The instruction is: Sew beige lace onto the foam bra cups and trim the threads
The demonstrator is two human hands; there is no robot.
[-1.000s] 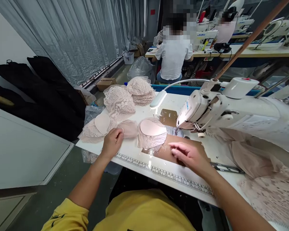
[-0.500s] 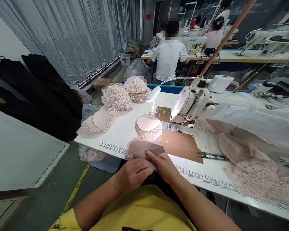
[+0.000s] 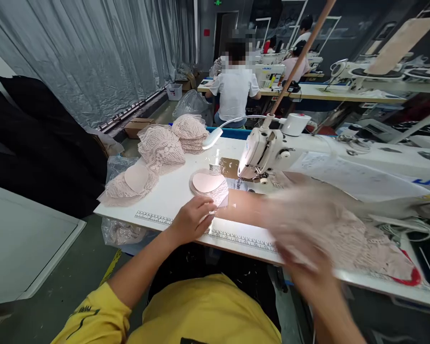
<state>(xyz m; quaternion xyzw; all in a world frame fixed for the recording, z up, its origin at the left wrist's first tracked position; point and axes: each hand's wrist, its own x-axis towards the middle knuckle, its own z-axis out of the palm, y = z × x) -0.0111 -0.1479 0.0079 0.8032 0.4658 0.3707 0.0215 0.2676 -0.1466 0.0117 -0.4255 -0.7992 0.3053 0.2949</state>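
Observation:
A beige moulded bra cup lying on lace (image 3: 208,183) is on the white sewing table, left of the needle. My left hand (image 3: 192,220) reaches its near edge, with fingertips on the lace and thumb held apart. To the right, my right hand (image 3: 308,258) is smeared by motion. A blurred beige cup piece (image 3: 290,215) is in it, over the table beside a heap of beige lace fabric (image 3: 358,239). The sewing machine head (image 3: 260,153) stands just behind, its small lamp (image 3: 212,137) lighting the lace and cup.
Stacked lace cups (image 3: 189,134) and a lace pile (image 3: 161,148) stand at the back left. Another cup on lace (image 3: 134,179) lies at the left corner. A printed ruler (image 3: 243,241) runs along the front edge. A co-worker in white (image 3: 234,91) sits beyond.
My hands have parted. The right hand has swung right with the cup piece; the left has moved up to the lace and cup on the table. The view has turned right.

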